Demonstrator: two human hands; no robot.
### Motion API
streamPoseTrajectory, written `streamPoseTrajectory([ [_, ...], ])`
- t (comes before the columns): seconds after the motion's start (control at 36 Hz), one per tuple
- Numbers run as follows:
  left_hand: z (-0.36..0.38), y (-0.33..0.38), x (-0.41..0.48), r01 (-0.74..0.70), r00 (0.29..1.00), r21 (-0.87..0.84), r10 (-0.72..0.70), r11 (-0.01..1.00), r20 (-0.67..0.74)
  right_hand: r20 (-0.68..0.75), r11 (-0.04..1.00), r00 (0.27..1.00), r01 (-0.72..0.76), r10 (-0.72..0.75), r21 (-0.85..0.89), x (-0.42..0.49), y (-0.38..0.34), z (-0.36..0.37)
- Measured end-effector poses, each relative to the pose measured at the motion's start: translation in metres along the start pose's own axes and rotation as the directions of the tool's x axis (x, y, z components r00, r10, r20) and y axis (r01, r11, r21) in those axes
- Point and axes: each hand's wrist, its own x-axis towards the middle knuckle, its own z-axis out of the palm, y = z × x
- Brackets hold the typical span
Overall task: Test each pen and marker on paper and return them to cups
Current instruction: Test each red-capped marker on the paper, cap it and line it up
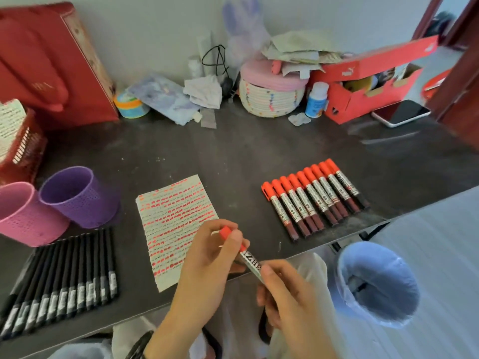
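I hold one red-capped marker (249, 258) over the table's front edge. My left hand (210, 257) pinches its red cap end, and my right hand (287, 288) grips the barrel lower down. A sheet of paper (176, 224) covered in red test marks lies just left of my hands. Several red-capped markers (313, 198) lie in a neat row to the right. Several black pens (67, 278) lie in a row at the left front. A pink cup (23, 213) and a purple cup (77, 195) stand at the left, both looking empty.
Along the back wall sit a red bag (46, 63), a woven basket with a pink lid (270, 92), a red shoebox (368, 81) and a phone (400, 112). A red crate (20, 149) stands far left. A blue-lined bin (375, 283) sits below the table's front right edge.
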Motion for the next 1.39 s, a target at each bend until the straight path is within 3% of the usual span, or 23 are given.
streamPoseTrajectory([
  [0.11,0.003,0.017,0.027,0.020,0.999,0.053,-0.022,0.998,0.031,0.024,0.977,1.000,0.021,-0.016,-0.213,0.014,-0.005,-0.018],
  [0.17,0.004,0.023,0.049,0.030,0.998,0.126,-0.036,0.992,0.044,-0.022,0.943,0.993,0.102,-0.115,-0.318,0.024,-0.010,-0.037],
  [0.25,0.008,0.028,0.084,0.017,0.992,0.314,-0.056,0.949,0.116,-0.145,0.895,0.939,0.240,-0.312,-0.376,0.043,-0.027,-0.070],
  [0.33,0.017,0.020,0.113,-0.047,0.985,0.531,-0.051,0.846,0.168,-0.231,0.866,0.885,0.290,-0.405,-0.408,0.069,-0.044,-0.103],
  [0.56,0.047,-0.002,0.146,-0.026,0.991,0.688,-0.074,0.725,0.115,-0.320,0.760,0.839,0.159,-0.440,-0.630,0.133,-0.049,-0.164],
  [0.61,0.051,-0.005,0.143,-0.046,0.991,0.768,-0.067,0.639,0.115,-0.304,0.723,0.844,0.134,-0.442,-0.678,0.141,-0.048,-0.171],
  [0.69,0.046,-0.003,0.135,-0.166,0.985,0.887,0.025,0.431,0.172,-0.247,0.651,0.851,0.138,-0.463,-0.747,0.149,-0.048,-0.180],
  [0.75,0.041,0.001,0.129,-0.378,0.925,0.887,0.136,0.264,0.354,-0.193,0.570,0.847,0.148,-0.495,-0.808,0.154,-0.051,-0.188],
  [0.83,0.033,0.011,0.123,-0.679,0.726,0.734,0.130,-0.025,0.676,-0.060,0.333,0.826,0.158,-0.560,-0.930,0.164,-0.056,-0.205],
  [0.89,0.035,0.012,0.120,-0.779,0.597,0.599,0.074,-0.186,0.799,0.043,0.172,0.851,0.154,-0.524,-0.973,0.170,-0.063,-0.212],
  [0.94,0.041,0.007,0.117,-0.813,0.522,0.505,0.022,-0.290,0.853,0.122,0.053,0.883,0.163,-0.452,-0.985,0.174,-0.073,-0.213],
  [1.0,0.048,0.001,0.118,-0.838,0.473,0.449,-0.002,-0.310,0.881,0.207,-0.060,0.904,0.199,-0.374,-0.978,0.175,-0.083,-0.210],
  [1.08,0.060,-0.003,0.123,-0.847,0.481,0.453,-0.034,-0.278,0.876,0.345,-0.194,0.901,0.301,-0.262,-0.934,0.176,-0.091,-0.200],
  [1.22,0.073,-0.005,0.130,-0.827,0.457,0.413,-0.027,-0.381,0.889,0.574,-0.399,0.792,0.467,-0.207,-0.789,0.170,-0.087,-0.181],
  [1.31,0.074,-0.005,0.132,-0.830,0.466,0.421,-0.042,-0.365,0.884,0.650,-0.462,0.747,0.532,-0.139,-0.710,0.166,-0.083,-0.174],
  [1.39,0.071,-0.005,0.136,-0.831,0.488,0.441,-0.065,-0.339,0.870,0.647,-0.466,0.758,0.545,-0.083,-0.697,0.164,-0.083,-0.170],
])
